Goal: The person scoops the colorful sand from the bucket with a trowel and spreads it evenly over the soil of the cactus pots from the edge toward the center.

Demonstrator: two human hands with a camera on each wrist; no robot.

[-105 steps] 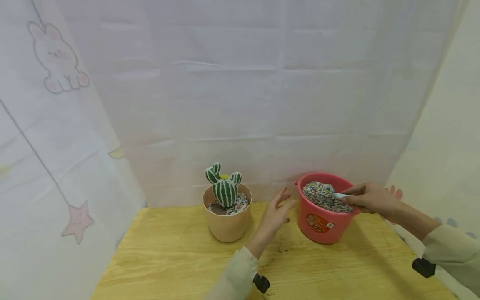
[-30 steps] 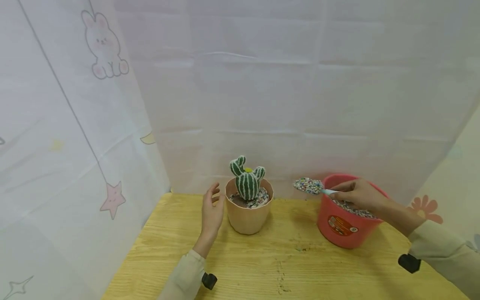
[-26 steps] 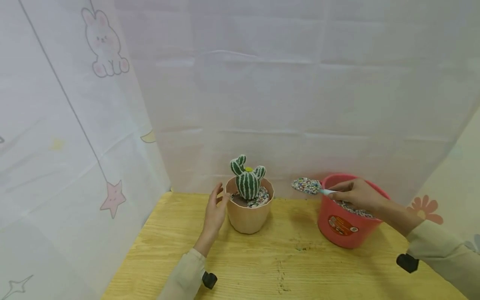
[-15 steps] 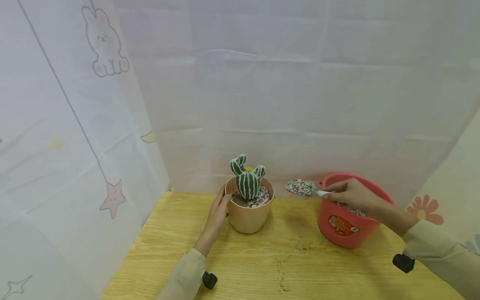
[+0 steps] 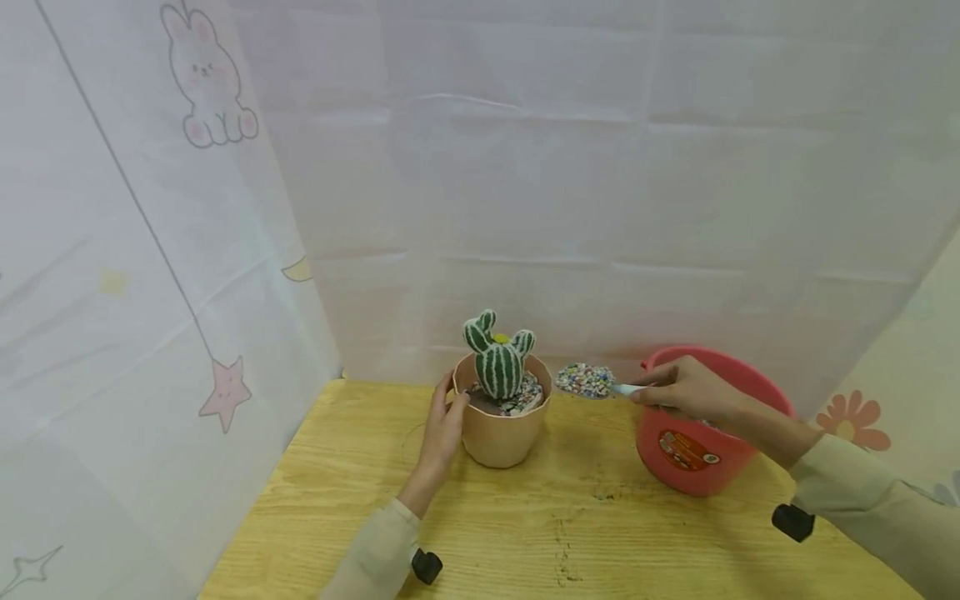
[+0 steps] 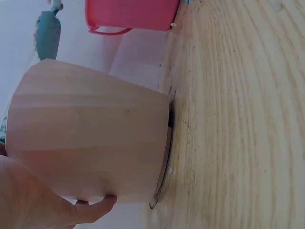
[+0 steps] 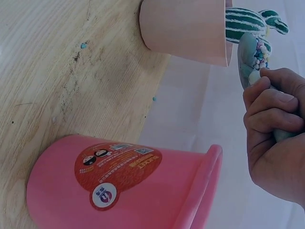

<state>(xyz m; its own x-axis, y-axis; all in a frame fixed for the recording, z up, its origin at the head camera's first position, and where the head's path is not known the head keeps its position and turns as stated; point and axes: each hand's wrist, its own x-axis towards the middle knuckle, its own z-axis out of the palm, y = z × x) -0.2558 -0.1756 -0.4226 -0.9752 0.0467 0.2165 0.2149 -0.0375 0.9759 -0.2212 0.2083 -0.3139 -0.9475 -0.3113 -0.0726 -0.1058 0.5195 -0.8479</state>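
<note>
Head view: the left hand (image 5: 442, 427) grips the left side of the beige pot (image 5: 501, 442), with the thumb at the near part of the rim. The pot stands upright on the wooden bench (image 5: 352, 492) and contains a green-and-white striped cactus (image 5: 500, 372) with a yellow top piece, set in multicoloured granules (image 5: 528, 395). The right hand (image 5: 693, 393) grips the pale handle of the scoop (image 5: 625, 389). The scoop is held roughly level above the bench, between the pot and the pink bucket (image 5: 693, 467); its loaded tip is just beside the right rim of the pot. The bucket stands on the bench to the right, partly covered by the right forearm, and carries an orange-red label (image 5: 686, 452). A pale printed sheet (image 5: 517, 183) covers the wall behind. Left wrist view: the fingers of the left hand curl along the outer wall of the pot; the thumb is partly cut off at the frame edge. The teal underside of the scoop shows beyond the pot rim, near the bucket and its bail handle (image 6: 110, 32). Right wrist view: the fingers of the right hand are wrapped around the scoop handle. Coloured granules lie in the scoop blade, and the cactus shows behind it.
</note>
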